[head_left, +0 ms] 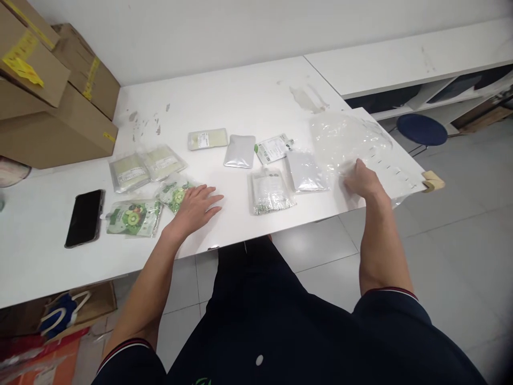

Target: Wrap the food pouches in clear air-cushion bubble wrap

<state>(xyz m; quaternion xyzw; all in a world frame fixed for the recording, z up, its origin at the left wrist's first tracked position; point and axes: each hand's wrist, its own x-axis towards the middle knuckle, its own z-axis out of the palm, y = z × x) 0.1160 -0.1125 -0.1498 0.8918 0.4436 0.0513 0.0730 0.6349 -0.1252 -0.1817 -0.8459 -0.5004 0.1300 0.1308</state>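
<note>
1. Clear plastic bag: lies flat at the table's near corner, spreading away from and to the outside of the right hand. That hand is closed on the bag's near edge, knuckles up, film bunched under the fingers.
2. Left hand: open, palm down, fingers spread; fingertips just beside a kiwi-print pouch.
3. Judgement: thin film slips and clings, so a pinch of a single layer at the edge, lifted slowly, should separate it cleanly; the flat left hand steadies the nearby pouches.
4. Count, pouches: two kiwi-print, second one outside the left wrist.
5. Three pale ones beyond the left hand.
6. Four silver or white ones between the hands.
7. Other: one dark phone, far outside the left hand; stacked cardboard boxes beyond it.
</note>
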